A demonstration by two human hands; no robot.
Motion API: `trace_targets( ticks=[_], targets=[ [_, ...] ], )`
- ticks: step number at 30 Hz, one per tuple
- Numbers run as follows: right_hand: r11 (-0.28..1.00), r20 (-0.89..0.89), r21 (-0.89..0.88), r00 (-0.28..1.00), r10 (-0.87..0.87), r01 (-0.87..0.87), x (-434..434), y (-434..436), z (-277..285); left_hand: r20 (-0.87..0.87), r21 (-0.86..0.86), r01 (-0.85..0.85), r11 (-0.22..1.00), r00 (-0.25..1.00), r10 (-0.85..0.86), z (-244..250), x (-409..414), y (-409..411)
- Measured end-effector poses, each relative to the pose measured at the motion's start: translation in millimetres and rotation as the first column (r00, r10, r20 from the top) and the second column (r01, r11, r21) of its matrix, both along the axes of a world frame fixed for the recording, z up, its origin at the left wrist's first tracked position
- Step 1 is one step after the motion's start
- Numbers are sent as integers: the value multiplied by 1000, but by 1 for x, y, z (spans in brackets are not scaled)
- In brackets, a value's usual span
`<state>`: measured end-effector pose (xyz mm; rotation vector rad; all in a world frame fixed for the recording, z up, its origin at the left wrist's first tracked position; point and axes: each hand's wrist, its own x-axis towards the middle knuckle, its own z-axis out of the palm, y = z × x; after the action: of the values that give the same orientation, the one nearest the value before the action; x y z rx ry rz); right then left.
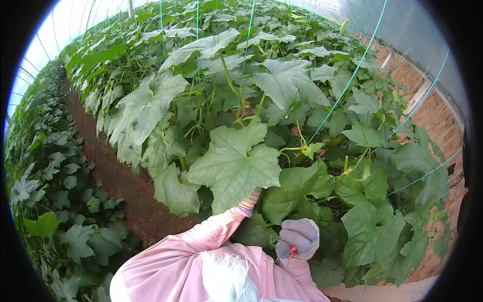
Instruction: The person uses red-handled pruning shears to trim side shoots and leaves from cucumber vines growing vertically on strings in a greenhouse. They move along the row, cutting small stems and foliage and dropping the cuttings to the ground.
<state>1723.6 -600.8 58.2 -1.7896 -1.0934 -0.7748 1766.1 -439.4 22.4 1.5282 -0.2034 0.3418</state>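
Observation:
My left hand [253,199], in a striped knit glove, reaches in beneath a broad lobed vine leaf [237,166]. Only the glove's cuff and wrist part show; the leaf hides the fingers. Close to my body, my right hand [300,237] wears a purple-grey work glove and is curled into a fist. From the fist pokes the end of a small red object [292,252]; what it is cannot be told. Just beyond the right hand hang more large leaves [298,188]. A thin stem with a small young shoot [311,149] stands above them.
Green twine strings [349,85] run up from the plants, several slanting across the right side. A bare soil path [113,181] separates this row from another leafy row [56,211] at left. At right stand an earth bank [439,124] and a greenhouse film wall [411,41].

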Motion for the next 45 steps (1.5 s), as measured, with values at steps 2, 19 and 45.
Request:
trace_targets(
  ticks=[2,19,45],
  targets=[
    [945,2,-220,968,250,-244,5,31,-10,134,-32,-249,968,959,251,11,-16,25],
    [896,-183,-127,898,401,-426,56,207,0,-7,-51,-36,998,999,36,-47,131,157],
    [552,276,-579,781,-560,600,84,162,84,-97,-373,37,927,992,-78,24,34,161]
  ],
)
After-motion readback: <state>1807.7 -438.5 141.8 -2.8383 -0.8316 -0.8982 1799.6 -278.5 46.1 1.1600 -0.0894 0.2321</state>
